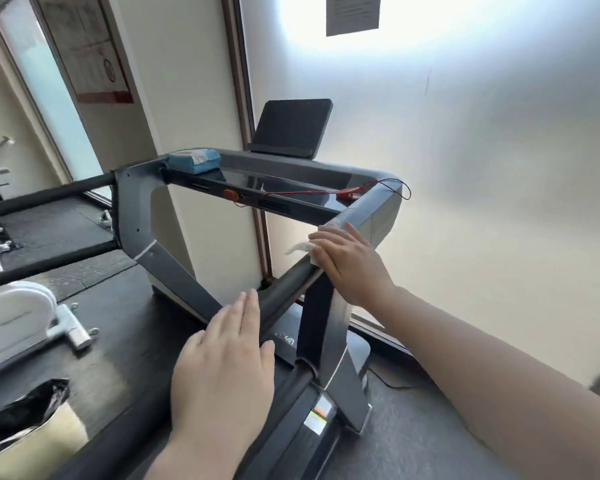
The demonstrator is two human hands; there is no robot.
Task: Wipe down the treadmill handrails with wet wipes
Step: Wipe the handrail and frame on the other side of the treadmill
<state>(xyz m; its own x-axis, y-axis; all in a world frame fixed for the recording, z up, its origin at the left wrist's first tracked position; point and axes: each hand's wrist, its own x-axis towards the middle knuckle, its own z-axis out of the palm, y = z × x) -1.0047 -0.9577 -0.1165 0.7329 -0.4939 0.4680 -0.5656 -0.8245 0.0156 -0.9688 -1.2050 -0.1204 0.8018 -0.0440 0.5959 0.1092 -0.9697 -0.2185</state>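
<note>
The grey treadmill's right handrail (293, 280) runs from the console corner down toward me. My right hand (350, 263) lies on top of this rail and presses a white wet wipe (300, 247) against it; the wipe's loose end sticks out to the left. My left hand (227, 368) hovers flat with fingers together over the lower end of the rail, and holds nothing. A blue pack of wet wipes (194, 161) rests on the console's left corner. The left handrail (45, 192) stretches away to the left.
A dark tablet-like screen (290, 129) stands on the console. A red safety key and cord (347, 194) lie across the console. A frosted glass wall (482, 168) is close on the right. White gym equipment (18, 313) and a black bag (25, 407) sit at the left.
</note>
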